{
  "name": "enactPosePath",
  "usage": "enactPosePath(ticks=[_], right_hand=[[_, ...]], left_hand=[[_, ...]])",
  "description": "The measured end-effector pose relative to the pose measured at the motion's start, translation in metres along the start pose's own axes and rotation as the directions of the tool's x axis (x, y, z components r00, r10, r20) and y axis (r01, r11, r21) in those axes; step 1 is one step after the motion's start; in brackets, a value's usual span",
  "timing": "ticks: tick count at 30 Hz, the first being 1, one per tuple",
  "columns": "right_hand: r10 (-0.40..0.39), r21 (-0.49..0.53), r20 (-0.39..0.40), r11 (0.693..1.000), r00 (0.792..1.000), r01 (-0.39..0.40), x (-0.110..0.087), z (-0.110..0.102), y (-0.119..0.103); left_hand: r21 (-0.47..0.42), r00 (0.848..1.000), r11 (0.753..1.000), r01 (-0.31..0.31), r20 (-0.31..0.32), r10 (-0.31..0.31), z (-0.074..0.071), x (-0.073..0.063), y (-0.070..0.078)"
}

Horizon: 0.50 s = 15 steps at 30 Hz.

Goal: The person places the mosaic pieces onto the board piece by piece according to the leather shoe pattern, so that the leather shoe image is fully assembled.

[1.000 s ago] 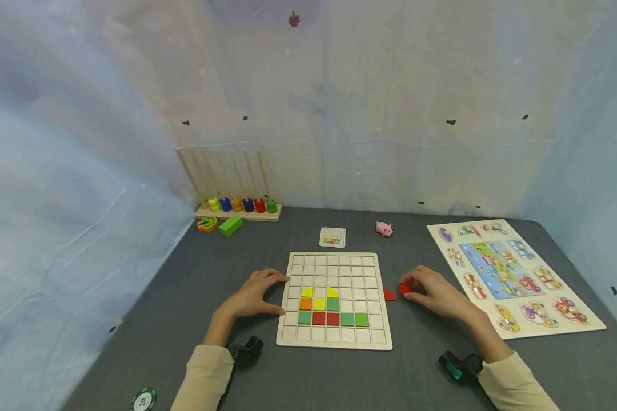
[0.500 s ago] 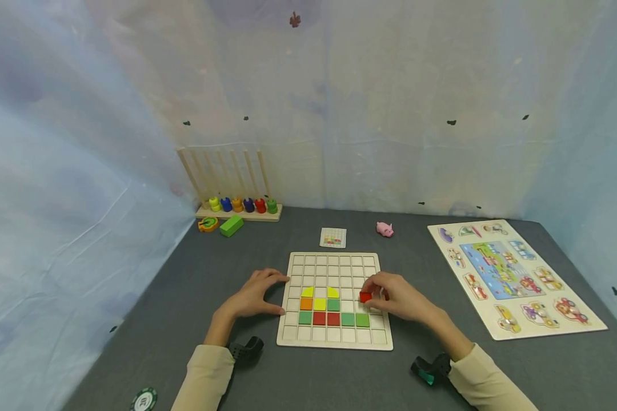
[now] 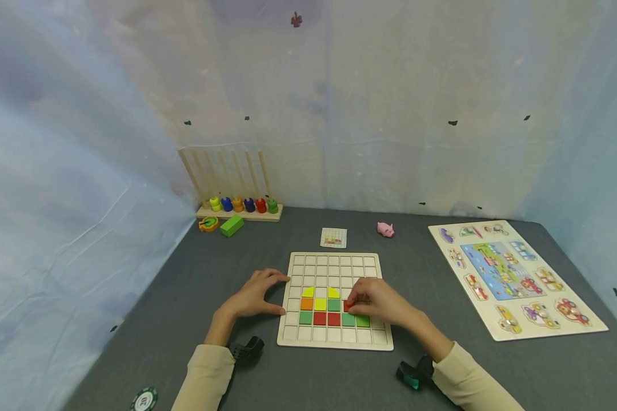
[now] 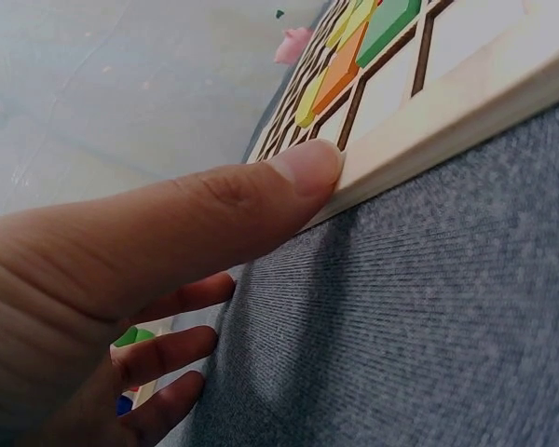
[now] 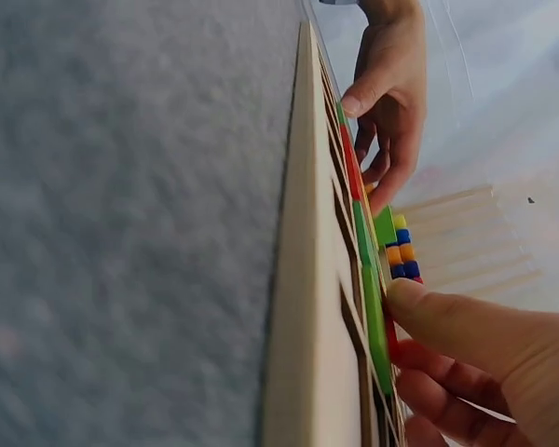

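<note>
The wooden grid board (image 3: 316, 337) lies on the dark table, with yellow, orange, green and red tiles set in some of its squares. My left hand (image 3: 251, 295) touches the board's left edge, thumb and fingertips against it, fingers spread. In the left wrist view the thumb (image 4: 233, 200) presses the board's rim. On the right part of the grid, my right hand (image 3: 383, 299) pinches a red tile (image 3: 347, 306) just right of a green tile (image 3: 333, 305). The right wrist view shows this red tile (image 5: 391, 337) at the fingertips, partly hidden.
Behind the board lie a small pattern card (image 3: 333, 237) and a pink pig figure (image 3: 385, 229). A picture puzzle board (image 3: 493, 319) is on the right. Back left are a peg stand (image 3: 241, 216) and a green block (image 3: 232, 226). A poker chip (image 3: 144, 399) sits front left.
My right hand has carried the red tile leftward from the table beside the board onto the grid. The other red piece by the board's edge is out of sight behind the hand. The left hand stays put.
</note>
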State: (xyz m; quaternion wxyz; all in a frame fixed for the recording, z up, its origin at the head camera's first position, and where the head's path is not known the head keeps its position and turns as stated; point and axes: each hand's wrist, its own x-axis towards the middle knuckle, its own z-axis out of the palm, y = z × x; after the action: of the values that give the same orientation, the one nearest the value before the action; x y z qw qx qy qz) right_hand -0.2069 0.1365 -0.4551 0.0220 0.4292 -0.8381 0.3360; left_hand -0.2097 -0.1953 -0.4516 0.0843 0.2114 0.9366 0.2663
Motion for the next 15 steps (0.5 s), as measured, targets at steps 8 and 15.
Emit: enactPosePath(ticks=[8, 15], right_hand=[[0.035, 0.006, 0.016, 0.999, 0.999, -0.035, 0.0001, 0.0002, -0.0007], [0.006, 0.011, -0.021, 1.0, 1.0, -0.006, -0.0029, -0.0063, 0.001]], left_hand=[[-0.003, 1.0, 1.0, -0.013, 0.0, 0.013, 0.0002, 0.0001, -0.0008], [-0.004, 1.0, 1.0, -0.003, -0.001, 0.003, 0.0004, 0.0, -0.0014]])
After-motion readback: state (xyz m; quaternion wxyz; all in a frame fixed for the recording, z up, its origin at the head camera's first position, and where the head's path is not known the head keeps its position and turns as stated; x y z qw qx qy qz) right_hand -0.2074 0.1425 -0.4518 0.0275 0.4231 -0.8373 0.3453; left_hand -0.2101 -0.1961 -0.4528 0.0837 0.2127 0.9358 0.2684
